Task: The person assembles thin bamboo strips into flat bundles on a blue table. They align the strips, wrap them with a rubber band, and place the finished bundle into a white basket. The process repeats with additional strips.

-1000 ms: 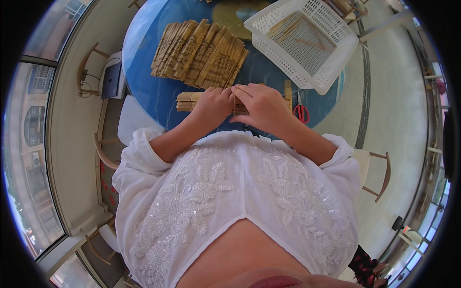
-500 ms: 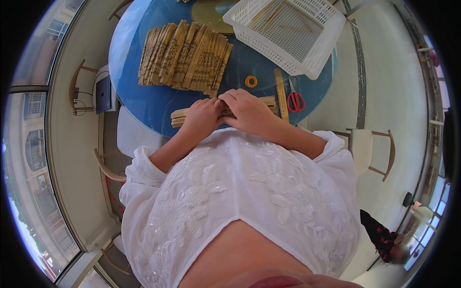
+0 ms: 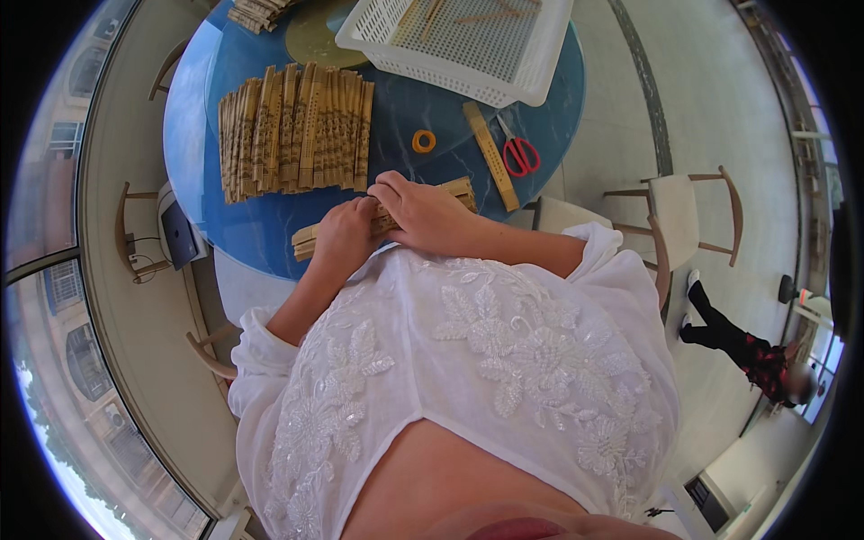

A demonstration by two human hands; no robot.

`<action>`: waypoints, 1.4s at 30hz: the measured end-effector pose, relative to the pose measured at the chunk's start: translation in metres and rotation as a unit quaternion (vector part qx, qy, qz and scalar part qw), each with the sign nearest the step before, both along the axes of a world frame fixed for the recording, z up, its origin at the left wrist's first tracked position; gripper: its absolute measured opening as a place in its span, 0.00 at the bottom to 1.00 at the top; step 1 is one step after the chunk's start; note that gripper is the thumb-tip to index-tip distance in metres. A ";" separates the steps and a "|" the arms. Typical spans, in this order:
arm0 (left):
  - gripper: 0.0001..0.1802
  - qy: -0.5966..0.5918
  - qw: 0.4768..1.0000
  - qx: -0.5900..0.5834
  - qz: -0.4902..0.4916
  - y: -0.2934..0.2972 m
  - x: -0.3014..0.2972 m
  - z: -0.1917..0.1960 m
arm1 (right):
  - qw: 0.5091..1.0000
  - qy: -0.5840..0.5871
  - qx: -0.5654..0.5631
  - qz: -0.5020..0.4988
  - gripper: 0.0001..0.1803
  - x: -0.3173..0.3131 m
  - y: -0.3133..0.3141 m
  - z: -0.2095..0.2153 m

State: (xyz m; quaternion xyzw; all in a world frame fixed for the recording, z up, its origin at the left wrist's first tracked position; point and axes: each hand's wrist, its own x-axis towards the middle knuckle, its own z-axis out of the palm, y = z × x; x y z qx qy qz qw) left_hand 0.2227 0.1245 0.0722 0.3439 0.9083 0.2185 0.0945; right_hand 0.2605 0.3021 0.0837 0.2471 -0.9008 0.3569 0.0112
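A bundle of long, flat tan strips with dark print lies across the table's near edge, close to my body. My left hand is closed round its left part. Over the middle, my right hand grips it with bent fingers, and the two hands nearly meet. Both ends of the bundle stick out past my hands; its middle is largely hidden. Just beyond my hands lies a wide row of similar tan strips, packed side by side. A small orange-yellow ring sits to the right of that row.
On the blue round table are a flat tan strip and red-handled scissors at the right. A white plastic basket with thin sticks stands behind. More strips lie far left. Chairs surround the table; a person is at far right.
The view has turned, so the table appears farther left and more of the person at the right shows. Both hands stay closed on the bundle, with little change in their grip.
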 end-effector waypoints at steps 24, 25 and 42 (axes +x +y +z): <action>0.28 -0.054 0.997 -0.058 -0.020 0.015 -0.010 -0.013 | 0.959 0.128 0.253 -0.029 0.04 -0.012 0.036 -0.048; 0.28 -0.034 0.999 -0.024 -0.031 0.019 -0.009 -0.012 | 0.958 0.130 0.256 -0.026 0.04 -0.011 0.037 -0.050; 0.32 -0.005 0.996 -0.023 -0.090 0.037 -0.016 -0.040 | 0.975 0.030 0.197 -0.103 0.09 0.014 0.062 -0.083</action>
